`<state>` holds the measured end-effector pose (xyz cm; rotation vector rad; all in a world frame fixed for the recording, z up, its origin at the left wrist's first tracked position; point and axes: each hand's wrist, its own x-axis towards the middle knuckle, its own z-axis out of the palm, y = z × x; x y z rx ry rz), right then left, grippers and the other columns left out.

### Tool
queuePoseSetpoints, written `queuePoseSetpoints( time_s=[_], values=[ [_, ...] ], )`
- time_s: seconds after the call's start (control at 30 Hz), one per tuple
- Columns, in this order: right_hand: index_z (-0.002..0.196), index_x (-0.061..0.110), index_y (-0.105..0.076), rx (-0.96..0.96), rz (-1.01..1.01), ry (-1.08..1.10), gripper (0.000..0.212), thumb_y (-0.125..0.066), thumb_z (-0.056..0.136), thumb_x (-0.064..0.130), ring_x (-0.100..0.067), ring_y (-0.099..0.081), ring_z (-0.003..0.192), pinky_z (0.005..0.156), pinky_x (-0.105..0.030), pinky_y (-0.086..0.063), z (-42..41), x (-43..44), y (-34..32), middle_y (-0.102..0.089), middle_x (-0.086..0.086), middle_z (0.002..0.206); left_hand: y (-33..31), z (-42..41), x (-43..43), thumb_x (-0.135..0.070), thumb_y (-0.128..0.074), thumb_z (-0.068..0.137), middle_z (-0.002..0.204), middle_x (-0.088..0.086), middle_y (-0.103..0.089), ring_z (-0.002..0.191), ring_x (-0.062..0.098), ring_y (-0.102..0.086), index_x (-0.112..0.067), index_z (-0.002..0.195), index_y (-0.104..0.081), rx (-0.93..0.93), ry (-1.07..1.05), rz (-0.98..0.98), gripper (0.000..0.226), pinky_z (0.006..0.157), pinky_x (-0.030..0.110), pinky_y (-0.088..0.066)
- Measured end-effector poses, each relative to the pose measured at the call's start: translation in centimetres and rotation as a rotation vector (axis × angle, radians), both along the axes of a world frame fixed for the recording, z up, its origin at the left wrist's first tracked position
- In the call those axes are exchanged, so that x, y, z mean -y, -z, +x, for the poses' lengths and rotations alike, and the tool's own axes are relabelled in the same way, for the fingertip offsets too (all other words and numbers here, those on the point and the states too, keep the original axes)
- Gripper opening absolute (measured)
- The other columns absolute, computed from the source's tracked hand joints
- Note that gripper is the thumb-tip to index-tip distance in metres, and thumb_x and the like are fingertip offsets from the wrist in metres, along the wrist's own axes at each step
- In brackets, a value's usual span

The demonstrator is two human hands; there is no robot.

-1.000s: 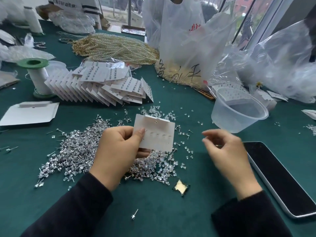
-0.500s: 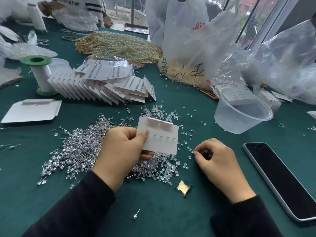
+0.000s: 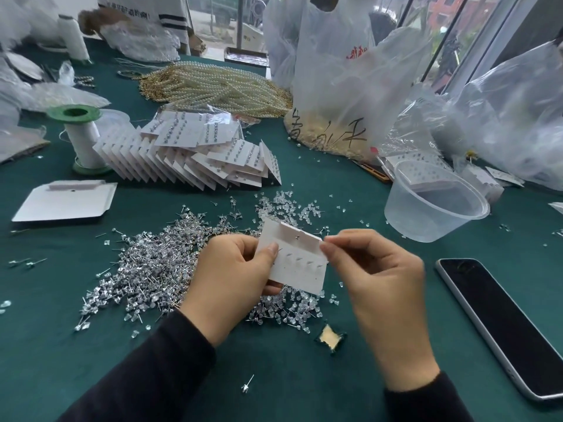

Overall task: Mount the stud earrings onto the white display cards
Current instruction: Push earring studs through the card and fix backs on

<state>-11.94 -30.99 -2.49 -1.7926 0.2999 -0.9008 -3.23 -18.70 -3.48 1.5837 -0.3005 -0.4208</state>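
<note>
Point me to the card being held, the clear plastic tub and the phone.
held card (image 3: 300,275): head view, bare lower face under the holes.
clear plastic tub (image 3: 426,223): head view, front wall.
phone (image 3: 499,327): head view, middle of dark screen.

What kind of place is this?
Probably a jewellery packing workshop: a heap of loose silver stud earrings, a fanned stack of filled white display cards and bundled pearl strands cover the green table.

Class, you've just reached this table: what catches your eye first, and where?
At centre, the left hand holds a white display card, the right hand pinching its edge, over a glittering heap of stud earrings. Behind it finished cards fan out; a black phone lies far right.
</note>
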Motion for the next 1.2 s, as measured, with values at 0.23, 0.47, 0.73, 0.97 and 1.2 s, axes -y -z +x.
queuePoseSetpoints(
  time_s=[0.23, 0.47, 0.73, 0.97, 1.2],
  values=[
    [0.073, 0.014, -0.076, -0.056, -0.104, -0.025, 0.016, -0.076, 0.069, -0.001, -0.008, -0.064, 0.075, 0.067, -0.016, -0.047, 1.7, -2.4, 1.1, -0.069, 0.004, 0.076, -0.3, -0.2, 0.0, -0.010, -0.059, 0.086, 0.048, -0.001, -0.062, 0.046, 0.015, -0.063, -0.003, 0.060, -0.064, 0.095, 0.026, 0.009, 0.027, 0.047, 0.028, -0.055],
    [0.072, 0.011, -0.074, -0.023, 0.011, -0.045, 0.011, -0.076, 0.070, 0.000, -0.005, -0.064, 0.073, 0.064, -0.012, -0.047, 1.7, -2.3, 1.1, -0.068, 0.002, 0.077, -0.3, -0.3, 0.0, -0.010, -0.060, 0.086, 0.047, 0.000, -0.062, 0.045, 0.018, -0.063, -0.007, 0.056, -0.063, 0.113, 0.016, 0.025, 0.030, 0.047, 0.030, -0.055],
    [0.071, 0.013, -0.075, -0.055, 0.081, -0.069, 0.011, -0.076, 0.069, 0.003, -0.007, -0.064, 0.073, 0.065, -0.015, -0.047, 1.6, -2.1, 1.2, -0.068, 0.004, 0.076, -0.4, -0.4, -0.1, -0.012, -0.060, 0.085, 0.058, 0.014, -0.067, 0.047, 0.022, -0.065, 0.000, 0.065, -0.066, 0.191, 0.000, 0.080, 0.025, 0.049, 0.038, -0.057],
    [0.068, 0.015, -0.075, -0.044, 0.123, -0.095, 0.013, -0.076, 0.069, 0.003, -0.009, -0.064, 0.073, 0.064, -0.015, -0.047, 1.7, -2.1, 1.4, -0.069, 0.001, 0.075, -0.4, -0.4, -0.1, -0.013, -0.059, 0.085, 0.059, 0.013, -0.067, 0.046, 0.020, -0.065, -0.002, 0.064, -0.067, 0.224, -0.010, 0.111, 0.024, 0.049, 0.042, -0.056],
    [0.068, 0.015, -0.074, -0.033, 0.139, -0.116, 0.013, -0.076, 0.070, 0.002, -0.009, -0.063, 0.072, 0.063, -0.015, -0.046, 1.9, -2.0, 1.7, -0.067, 0.000, 0.075, -0.1, -0.5, 0.1, -0.013, -0.055, 0.089, 0.067, 0.022, -0.064, 0.045, 0.017, -0.064, 0.005, 0.070, -0.063, 0.188, 0.029, 0.091, 0.028, 0.049, 0.040, -0.057]
  ],
)
